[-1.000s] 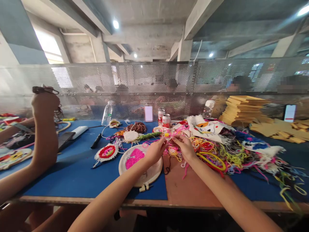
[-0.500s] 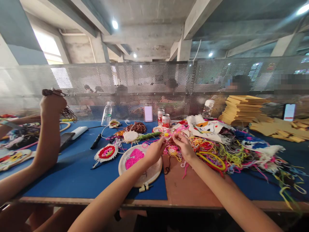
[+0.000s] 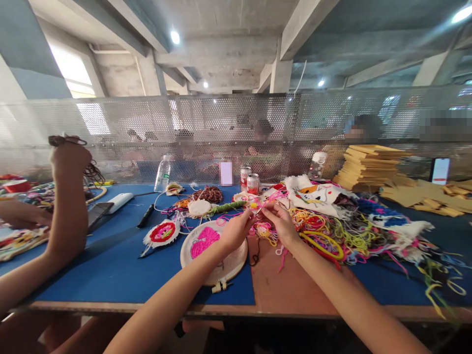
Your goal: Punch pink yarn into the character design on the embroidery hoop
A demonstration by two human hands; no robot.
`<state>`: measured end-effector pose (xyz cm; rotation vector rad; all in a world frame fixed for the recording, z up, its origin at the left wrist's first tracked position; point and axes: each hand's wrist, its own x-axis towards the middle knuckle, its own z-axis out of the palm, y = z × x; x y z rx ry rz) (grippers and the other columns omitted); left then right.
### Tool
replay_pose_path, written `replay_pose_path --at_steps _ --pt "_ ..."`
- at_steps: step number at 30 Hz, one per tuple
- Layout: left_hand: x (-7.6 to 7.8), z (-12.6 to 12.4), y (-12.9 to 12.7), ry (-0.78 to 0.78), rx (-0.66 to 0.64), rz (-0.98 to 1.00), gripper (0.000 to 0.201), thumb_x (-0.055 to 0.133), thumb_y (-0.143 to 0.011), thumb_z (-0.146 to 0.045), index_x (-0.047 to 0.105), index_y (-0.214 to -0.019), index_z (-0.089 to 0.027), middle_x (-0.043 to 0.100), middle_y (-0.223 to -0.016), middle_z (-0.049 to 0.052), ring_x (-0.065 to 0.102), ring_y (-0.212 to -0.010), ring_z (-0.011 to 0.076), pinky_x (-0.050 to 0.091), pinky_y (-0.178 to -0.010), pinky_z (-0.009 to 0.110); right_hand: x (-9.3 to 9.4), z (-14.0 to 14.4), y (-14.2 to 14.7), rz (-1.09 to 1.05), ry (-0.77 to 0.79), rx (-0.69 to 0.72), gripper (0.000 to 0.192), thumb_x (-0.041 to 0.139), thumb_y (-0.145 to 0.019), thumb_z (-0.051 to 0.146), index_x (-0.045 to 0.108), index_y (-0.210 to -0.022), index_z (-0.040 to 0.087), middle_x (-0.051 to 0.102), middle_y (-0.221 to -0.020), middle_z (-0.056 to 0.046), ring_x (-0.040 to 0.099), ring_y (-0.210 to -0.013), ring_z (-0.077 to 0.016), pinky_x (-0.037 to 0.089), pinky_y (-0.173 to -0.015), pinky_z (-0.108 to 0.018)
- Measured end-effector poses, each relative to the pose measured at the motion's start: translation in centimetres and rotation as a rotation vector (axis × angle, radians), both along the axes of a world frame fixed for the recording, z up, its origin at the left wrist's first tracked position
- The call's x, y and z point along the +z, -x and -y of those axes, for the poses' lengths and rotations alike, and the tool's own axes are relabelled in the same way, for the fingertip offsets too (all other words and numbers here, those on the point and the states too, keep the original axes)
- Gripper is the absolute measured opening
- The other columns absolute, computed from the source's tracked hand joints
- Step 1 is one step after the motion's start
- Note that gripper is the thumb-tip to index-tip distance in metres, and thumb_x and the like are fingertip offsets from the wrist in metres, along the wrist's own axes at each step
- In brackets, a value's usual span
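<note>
Fingertips pinched, my left hand (image 3: 236, 230) and my right hand (image 3: 280, 223) meet above the table. A thin, shiny needle (image 3: 259, 211) spans the small gap between them, gripped at both ends. Pink yarn (image 3: 252, 229) shows close by my left fingers; whether it runs through the needle is too small to tell. Partly under my left forearm lies a round embroidery hoop (image 3: 241, 263) with white cloth and a bright pink stitched patch (image 3: 205, 242). Its screw clamp (image 3: 220, 286) points toward me.
Tangled yarn (image 3: 354, 231) and fringed cloth (image 3: 313, 194) pile up at right. A red flower patch (image 3: 162, 232), black-handled tool (image 3: 146, 216), bottle (image 3: 162, 174), cans (image 3: 252, 184) and phone (image 3: 226, 174) sit around. At left, a co-worker's raised hand (image 3: 71, 157) holds brown yarn.
My hands stay almost in place, still pinched together. The co-worker's raised hand has shifted slightly left, and another hand at the far left has moved down onto the embroidery there.
</note>
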<state>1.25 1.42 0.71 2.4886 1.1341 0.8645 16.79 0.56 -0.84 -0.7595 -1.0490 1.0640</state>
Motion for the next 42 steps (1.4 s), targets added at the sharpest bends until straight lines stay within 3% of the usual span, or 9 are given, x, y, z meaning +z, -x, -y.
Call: replay_pose_path --at_steps 11,19,21,25,29,42 --pt "-0.3 -0.2 0.0 0.04 -0.015 0.066 0.022 0.036 -0.091 -0.034 0.05 -0.083 -0.018 0.054 -0.053 -0.004 0.057 -0.052 0.0133 0.036 -0.052 0.02 0.7 0.8 0.3 0.103 -0.057 0.069 0.024 0.067 -0.069 0.044 0.053 -0.073 0.024 0.059 -0.068 0.002 0.061 -0.068 -0.0195 0.052 -0.069 -0.034" --pt "-0.2 -0.3 0.0 0.08 -0.028 0.132 0.025 0.037 -0.09 -0.035 0.054 -0.086 -0.017 0.057 -0.056 -0.003 0.057 -0.049 0.0124 0.038 -0.051 0.02 1.2 1.1 0.3 0.263 -0.181 -0.078 0.021 0.062 -0.073 0.043 0.054 -0.074 0.024 0.059 -0.071 0.001 0.06 -0.073 -0.0198 0.048 -0.076 -0.034" --pt "-0.2 -0.2 0.0 0.079 -0.036 0.141 0.027 0.037 -0.09 -0.035 0.054 -0.099 -0.017 0.06 -0.061 -0.002 0.058 -0.05 0.0128 0.04 -0.051 0.021 1.3 1.1 0.3 0.276 -0.199 -0.088 0.02 0.061 -0.074 0.043 0.054 -0.074 0.024 0.059 -0.072 0.0 0.06 -0.075 -0.0199 0.047 -0.077 -0.033" --pt "-0.1 -0.2 0.0 0.031 -0.067 0.157 0.039 0.039 -0.09 -0.029 0.041 -0.127 -0.02 0.067 -0.086 0.004 0.062 -0.065 0.0146 0.046 -0.06 0.023 1.4 1.3 0.4 0.278 -0.196 -0.041 0.02 0.06 -0.076 0.043 0.053 -0.074 0.024 0.059 -0.073 0.0 0.06 -0.079 -0.0205 0.048 -0.078 -0.033" --pt "-0.2 -0.5 0.1 -0.066 -0.125 0.218 0.034 0.04 -0.089 -0.024 0.049 -0.122 -0.022 0.06 -0.114 0.008 0.061 -0.089 0.0166 0.048 -0.077 0.027 1.4 1.4 0.5 0.236 -0.187 0.006 0.023 0.062 -0.074 0.044 0.054 -0.073 0.024 0.057 -0.073 0.0 0.06 -0.079 -0.0205 0.049 -0.079 -0.034" --pt "-0.8 -1.1 0.2 -0.087 -0.171 0.255 0.036 0.042 -0.086 -0.016 0.049 -0.121 -0.019 0.059 -0.116 0.008 0.057 -0.098 0.0169 0.045 -0.085 0.028 1.2 1.4 0.5 0.117 -0.073 0.052 0.02 0.065 -0.07 0.04 0.057 -0.073 0.023 0.063 -0.077 0.0 0.062 -0.075 -0.0191 0.05 -0.078 -0.036"
